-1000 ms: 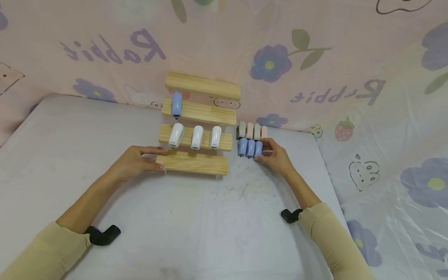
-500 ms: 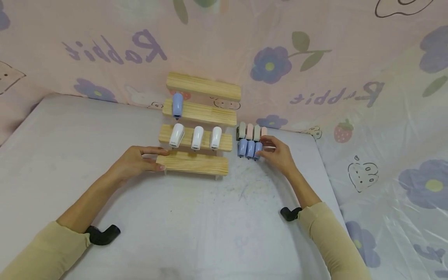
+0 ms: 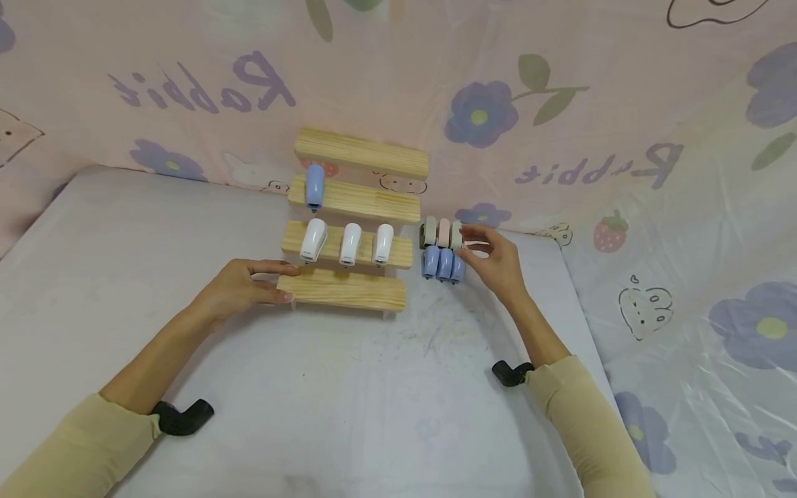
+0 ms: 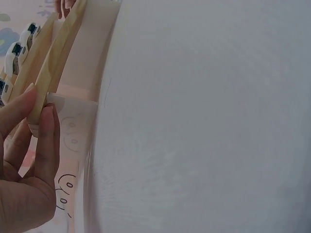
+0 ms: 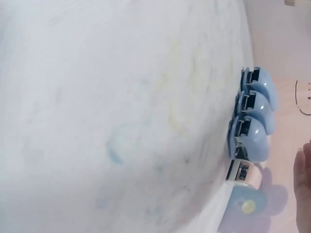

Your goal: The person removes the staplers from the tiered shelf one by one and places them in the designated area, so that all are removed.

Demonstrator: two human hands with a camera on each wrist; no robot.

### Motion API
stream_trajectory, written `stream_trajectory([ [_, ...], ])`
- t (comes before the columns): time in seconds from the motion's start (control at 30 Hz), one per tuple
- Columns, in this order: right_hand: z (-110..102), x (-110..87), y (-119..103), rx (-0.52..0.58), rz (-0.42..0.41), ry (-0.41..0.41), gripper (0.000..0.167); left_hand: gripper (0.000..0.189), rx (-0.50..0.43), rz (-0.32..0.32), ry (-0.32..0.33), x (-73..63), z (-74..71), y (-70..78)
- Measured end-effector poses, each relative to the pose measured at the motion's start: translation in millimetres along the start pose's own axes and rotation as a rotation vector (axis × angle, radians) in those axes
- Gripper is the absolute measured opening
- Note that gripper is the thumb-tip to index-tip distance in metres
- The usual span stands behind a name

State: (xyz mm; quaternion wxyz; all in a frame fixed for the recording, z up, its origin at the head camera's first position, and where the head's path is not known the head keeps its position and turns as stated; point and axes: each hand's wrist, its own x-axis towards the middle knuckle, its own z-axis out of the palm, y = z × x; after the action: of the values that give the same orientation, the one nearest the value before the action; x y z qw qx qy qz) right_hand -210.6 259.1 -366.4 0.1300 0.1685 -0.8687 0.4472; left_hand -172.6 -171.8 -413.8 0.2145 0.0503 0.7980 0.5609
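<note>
In the head view, my left hand [image 3: 239, 285] pinches the left end of the lowest board of a stepped wooden rack [image 3: 342, 289]; the left wrist view shows thumb and fingers on either side of the board [image 4: 56, 63]. My right hand [image 3: 498, 263] is at the right end of two rows of mini staplers, fingers apart. Three blue mini staplers [image 3: 445, 264] stand in front. Behind them are grey-green ones [image 3: 430, 232] and a pink one [image 3: 443, 233]. My fingers hide the back row's right end. In the right wrist view, a pale pink stapler [image 5: 245, 174] shows apart from my visible fingers [image 5: 303, 179].
Three white mini staplers [image 3: 351, 244] sit on the rack's second board from the bottom, and one blue stapler [image 3: 315, 187] on the third. A white-covered table [image 3: 349, 401] lies in front; a patterned curtain [image 3: 373, 69] hangs behind.
My right hand has moved from the rightmost blue stapler up to the back row's right end. That blue stapler now sits closer to its neighbour. My left hand stays on the board.
</note>
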Motion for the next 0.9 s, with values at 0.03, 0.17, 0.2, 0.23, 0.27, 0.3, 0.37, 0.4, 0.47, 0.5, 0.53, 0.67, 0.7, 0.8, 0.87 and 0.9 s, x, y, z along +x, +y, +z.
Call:
stream_trajectory([
  [0.03, 0, 0.9, -3, -0.004, -0.009, 0.004, 0.04, 0.061, -0.001, 0.002, 0.0, -0.1, 0.0, 0.4],
  [0.17, 2, 4.5, -11, -0.001, -0.064, 0.022, 0.037, 0.059, -0.002, 0.009, 0.001, 0.1, -0.3, 2.0],
  [0.2, 3, 5.8, -14, 0.01, -0.079, 0.025, 0.037, 0.059, 0.0, 0.012, 0.0, 0.2, -0.4, 2.5],
  [0.23, 3, 6.9, -16, 0.03, -0.099, 0.026, 0.037, 0.058, 0.002, 0.013, 0.0, 0.3, -0.4, 3.0],
  [0.27, 4, 8.2, -17, 0.042, -0.116, 0.028, 0.037, 0.058, 0.002, 0.014, 0.0, 0.4, -0.5, 3.4],
  [0.3, 5, 9.4, -19, 0.056, -0.131, 0.028, 0.037, 0.058, 0.004, 0.016, -0.001, 0.4, -0.5, 3.8],
  [0.37, 6, 12.1, -20, 0.09, -0.152, 0.027, 0.038, 0.058, 0.007, 0.015, -0.003, 0.8, -0.6, 4.1],
  [0.4, 7, 13.5, -20, 0.11, -0.159, 0.026, 0.039, 0.058, 0.006, 0.014, -0.004, 1.0, -0.5, 4.2],
  [0.47, 10, 15.6, -21, 0.127, -0.172, 0.026, 0.04, 0.059, 0.004, 0.01, -0.005, 1.2, -0.3, 4.2],
  [0.5, 11, 16.5, -22, 0.137, -0.179, 0.024, 0.04, 0.059, 0.003, 0.01, -0.006, 1.2, -0.1, 4.0],
  [0.53, 12, 17.5, -24, 0.141, -0.186, 0.024, 0.04, 0.059, 0.005, 0.005, -0.005, 1.4, -0.1, 3.6],
  [0.67, 17, 20.8, -44, 0.149, -0.235, 0.003, 0.04, 0.061, 0.009, -0.005, -0.005, 1.4, 0.1, 1.6],
  [0.7, 18, 22.3, -49, 0.149, -0.247, -0.003, 0.04, 0.062, 0.009, -0.009, -0.002, 1.5, -0.1, 0.9],
  [0.8, 22, 27.6, -62, 0.153, -0.275, -0.015, 0.039, 0.062, 0.007, -0.007, -0.002, 1.4, 0.1, 0.3],
  [0.87, 26, 31.5, -70, 0.162, -0.287, -0.018, 0.039, 0.061, 0.0, 0.002, -0.005, 0.7, -0.3, 0.7],
  [0.9, 28, 33.1, -73, 0.169, -0.29, -0.021, 0.039, 0.061, -0.002, 0.007, -0.006, 0.4, -0.4, 0.9],
])
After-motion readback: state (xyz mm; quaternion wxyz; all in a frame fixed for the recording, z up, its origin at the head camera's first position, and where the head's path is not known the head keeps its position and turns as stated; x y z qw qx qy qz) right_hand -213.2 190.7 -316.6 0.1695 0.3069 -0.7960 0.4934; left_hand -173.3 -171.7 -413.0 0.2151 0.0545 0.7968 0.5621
